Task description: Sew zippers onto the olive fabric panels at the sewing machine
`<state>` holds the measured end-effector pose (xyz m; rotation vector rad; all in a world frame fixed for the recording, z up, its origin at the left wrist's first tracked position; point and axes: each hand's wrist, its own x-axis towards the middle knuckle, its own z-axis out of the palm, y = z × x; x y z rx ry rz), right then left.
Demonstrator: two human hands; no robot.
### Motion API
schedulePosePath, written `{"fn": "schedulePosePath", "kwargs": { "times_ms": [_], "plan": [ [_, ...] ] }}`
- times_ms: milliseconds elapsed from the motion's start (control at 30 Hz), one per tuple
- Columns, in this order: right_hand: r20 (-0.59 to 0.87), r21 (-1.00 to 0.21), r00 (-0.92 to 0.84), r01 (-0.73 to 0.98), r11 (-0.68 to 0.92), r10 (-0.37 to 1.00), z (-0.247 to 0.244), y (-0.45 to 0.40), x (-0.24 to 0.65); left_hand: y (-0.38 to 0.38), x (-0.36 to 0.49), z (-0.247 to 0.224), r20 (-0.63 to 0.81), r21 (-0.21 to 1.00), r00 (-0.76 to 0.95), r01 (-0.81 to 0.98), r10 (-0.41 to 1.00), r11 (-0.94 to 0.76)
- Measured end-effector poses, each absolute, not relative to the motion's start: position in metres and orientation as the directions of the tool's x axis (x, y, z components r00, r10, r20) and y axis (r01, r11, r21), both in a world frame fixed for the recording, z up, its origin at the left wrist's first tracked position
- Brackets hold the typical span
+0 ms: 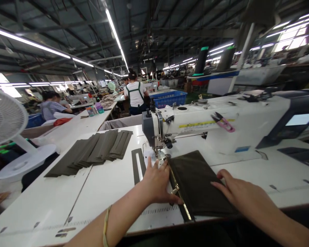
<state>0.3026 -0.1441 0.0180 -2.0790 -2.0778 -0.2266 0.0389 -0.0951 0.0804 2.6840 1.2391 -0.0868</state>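
My left hand (pixel 156 181) lies with fingers spread beside the presser foot of a white sewing machine (pixel 247 120). Its thumb rests on a gold-toothed zipper (pixel 186 211) with a metal slider, running along the left edge of a dark olive fabric panel (pixel 198 185). At the panel's right edge is my right hand (pixel 237 188), thumb and forefinger apart and touching the cloth; its other fingers are hidden. A flat template with a long slot (pixel 137 168) lies left of the needle. The needle tip is partly hidden by my left fingers.
Overlapping olive fabric pieces (pixel 92 151) lie on the left of the table. A white fan (pixel 25 161) stands at far left. Pink-handled thread snips (pixel 223 122) rest on the machine arm. Thread cones (pixel 201 61) stand behind. Co-workers (pixel 136 94) sit further back near a blue crate (pixel 170 98).
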Motion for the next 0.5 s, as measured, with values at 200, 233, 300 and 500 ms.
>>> {"fn": "schedulePosePath", "kwargs": {
  "times_ms": [200,233,300,500],
  "plan": [
    [0.4,-0.057,-0.427,0.872,0.487,0.811,0.045,-0.118,0.264,-0.095,0.04,0.085,-0.089,0.15,0.663,0.746,0.743,-0.648],
    [0.407,-0.092,-0.476,0.827,0.554,0.779,0.044,-0.113,0.252,-0.099,0.04,0.084,-0.067,0.154,0.659,0.748,0.749,-0.645],
    [0.393,-0.127,-0.525,0.782,0.61,0.755,0.033,-0.103,0.231,-0.113,0.041,0.077,-0.036,0.163,0.657,0.747,0.753,-0.644],
    [0.431,-0.063,-0.541,0.781,0.622,0.722,-0.007,-0.092,0.222,-0.151,0.008,0.037,0.027,0.298,0.841,0.508,0.54,-0.808]
  ]
}}
